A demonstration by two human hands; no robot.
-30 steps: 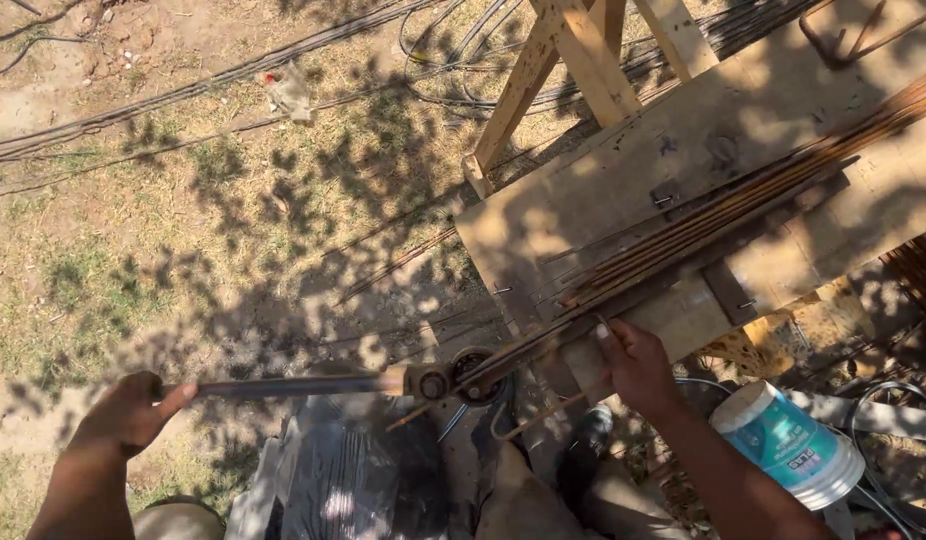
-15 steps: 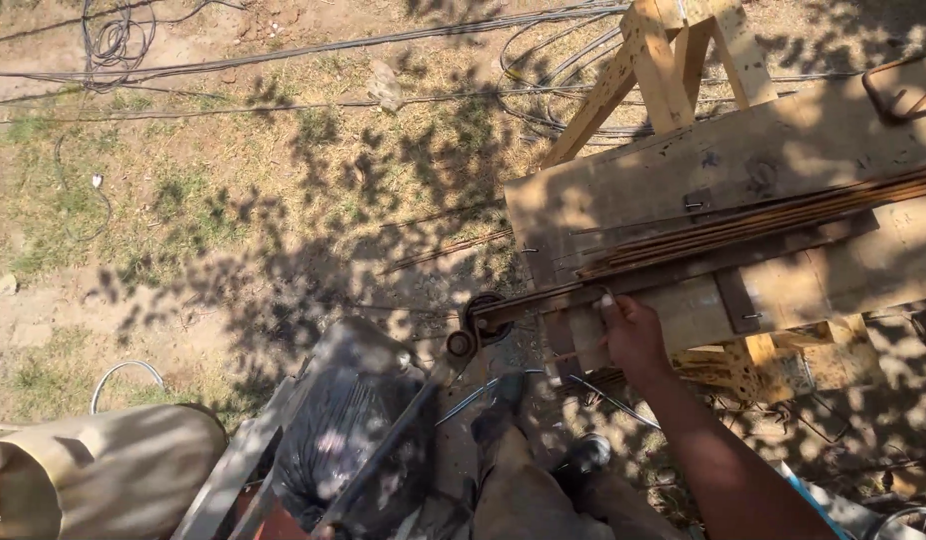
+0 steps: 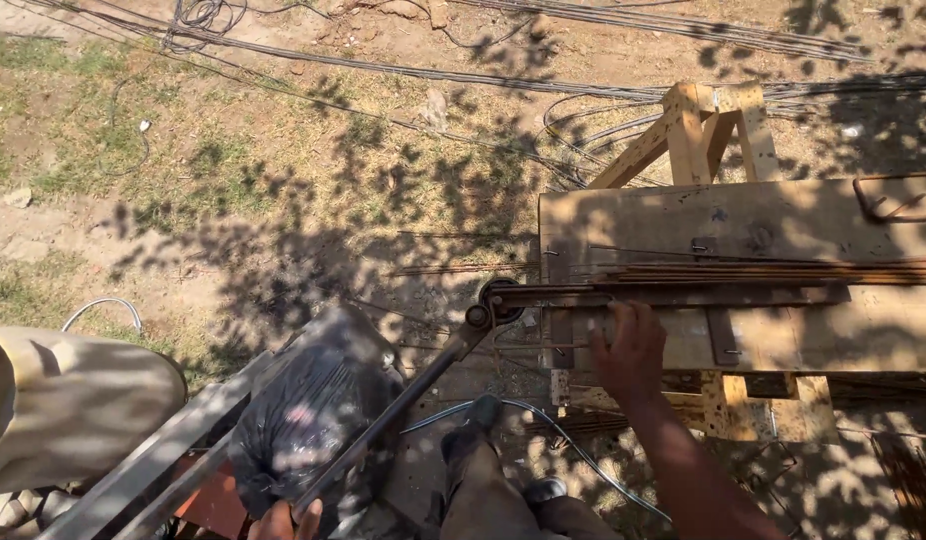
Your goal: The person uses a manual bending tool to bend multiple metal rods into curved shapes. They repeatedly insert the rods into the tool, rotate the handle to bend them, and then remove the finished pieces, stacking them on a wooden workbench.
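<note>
Seen from the head camera, a worker stands at a rough, pale wooden plank bench [image 3: 783, 215] set on trestle legs in tree shade. The right hand [image 3: 631, 352] presses flat, fingers spread, on the bench's near part, just below a bundle of thin, rusty steel reinforcing rods [image 3: 783, 272]; the rods are too many and too tightly packed to count. They lie lengthwise across the bench and run beyond the wrist out of frame, above a single dark flat steel strip [image 3: 673, 296] that touches the fingertips. At that strip's end, beside the thumb, sits one round bending head of dark metal [image 3: 496, 298]. From it one long dark steel lever bar [image 3: 393, 410] slants down to the left hand [image 3: 283, 522], whose fingers curl around the bar's low end at the frame's bottom edge. Between the two hands one dark shoe [image 3: 475, 418] shows, and one pale blue hose [image 3: 553, 430] loops past it. Beside the lever lies one crumpled black plastic bag [image 3: 303, 415]. Long steel rods [image 3: 403, 68] lie on the dirt well beyond.
</note>
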